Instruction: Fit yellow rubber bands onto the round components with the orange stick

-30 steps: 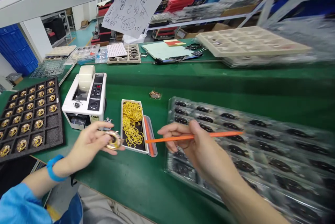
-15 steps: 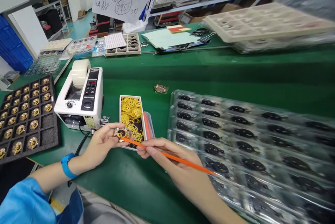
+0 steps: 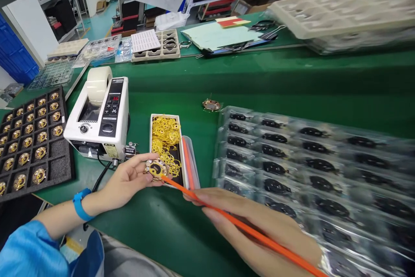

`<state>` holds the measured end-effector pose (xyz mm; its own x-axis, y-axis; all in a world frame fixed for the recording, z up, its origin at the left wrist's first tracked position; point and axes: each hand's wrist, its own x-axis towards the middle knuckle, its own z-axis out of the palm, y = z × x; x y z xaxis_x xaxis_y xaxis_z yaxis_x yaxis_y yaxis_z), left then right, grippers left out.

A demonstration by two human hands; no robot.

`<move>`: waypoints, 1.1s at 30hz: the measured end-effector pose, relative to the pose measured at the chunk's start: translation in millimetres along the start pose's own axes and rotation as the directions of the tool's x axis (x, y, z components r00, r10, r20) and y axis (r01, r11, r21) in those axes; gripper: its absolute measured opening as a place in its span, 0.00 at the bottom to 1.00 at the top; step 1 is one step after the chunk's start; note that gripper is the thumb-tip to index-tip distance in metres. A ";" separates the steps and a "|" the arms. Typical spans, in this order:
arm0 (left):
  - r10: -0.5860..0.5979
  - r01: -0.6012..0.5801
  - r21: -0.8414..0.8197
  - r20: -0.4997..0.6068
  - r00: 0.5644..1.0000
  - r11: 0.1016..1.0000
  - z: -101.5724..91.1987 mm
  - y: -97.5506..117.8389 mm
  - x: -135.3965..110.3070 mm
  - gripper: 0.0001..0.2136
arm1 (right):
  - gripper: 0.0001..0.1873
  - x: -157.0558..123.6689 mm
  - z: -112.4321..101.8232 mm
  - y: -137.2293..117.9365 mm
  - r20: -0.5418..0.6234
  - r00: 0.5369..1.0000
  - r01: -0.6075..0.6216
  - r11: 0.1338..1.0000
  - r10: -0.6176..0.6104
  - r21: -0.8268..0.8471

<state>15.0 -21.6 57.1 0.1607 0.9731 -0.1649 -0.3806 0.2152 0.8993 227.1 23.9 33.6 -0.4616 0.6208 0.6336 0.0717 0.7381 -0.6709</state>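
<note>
The left hand is pinching the round gold part by its rim, over the worktop, before the near-left corner of the white box. The right hand is gripping the orange stick, its tip seemingly touching the part. A slipping tip might be scratching it. Yellow rings are lying close behind, possibly catching; the clear tray is limiting space rightward.

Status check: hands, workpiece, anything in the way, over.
Left hand: holding round gold-coloured part. Right hand: orange stick, tip at the part. White box of yellow pieces close beyond; nothing blocking the tip.
</note>
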 end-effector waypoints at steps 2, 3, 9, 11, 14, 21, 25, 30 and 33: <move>0.005 -0.005 0.025 0.008 1.000 1.000 1.7 -2.0 -1.6 0.20 | 0.08 -2.9 4.8 -2.2 -0.076 0.996 -0.049 0.997 0.044 -0.066; 0.004 -0.004 0.035 0.012 1.000 0.999 2.3 -3.0 -2.5 0.20 | 0.08 -2.9 7.4 -3.7 -0.092 0.995 -0.052 0.994 0.043 -0.096; -0.048 0.048 0.030 0.008 0.999 0.998 1.3 -7.5 -4.3 0.22 | 0.15 3.8 18.9 -3.8 -0.022 0.989 0.139 0.963 -0.148 -0.231; -0.071 0.071 0.019 -0.020 0.997 0.997 0.6 -7.4 -3.1 0.21 | 0.15 1.5 20.8 1.8 0.056 0.962 0.270 0.915 -0.266 -0.300; -0.123 0.123 -0.008 -0.075 0.989 0.992 0.3 -6.3 -0.8 0.20 | 0.16 -4.1 21.7 9.0 0.214 0.894 0.447 0.811 -0.394 -0.378; -0.214 0.200 -0.100 -0.147 0.966 0.975 0.7 -5.1 3.3 0.18 | 0.15 2.0 10.6 -0.8 0.083 0.977 0.209 0.949 -0.194 -0.236; -0.191 0.182 -0.071 -0.157 0.969 0.981 1.9 -4.9 3.7 0.17 | 0.11 5.7 5.8 -5.1 -0.147 0.987 -0.083 0.993 0.070 -0.087; -0.183 0.175 -0.068 -0.145 0.972 0.982 5.3 -4.3 3.2 0.16 | 0.09 8.0 8.3 -3.5 -0.189 0.968 -0.167 0.986 0.165 0.005; -0.152 0.149 -0.029 -0.151 0.977 0.988 6.5 -5.1 3.2 0.13 | 0.09 8.3 10.1 -5.4 -0.173 0.973 -0.153 0.988 0.150 -0.005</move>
<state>23.3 -20.2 54.7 0.0775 0.9302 -0.3589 -0.3785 0.3605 0.8525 214.0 22.4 38.5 -0.2857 0.7606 0.5830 0.1458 0.6358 -0.7580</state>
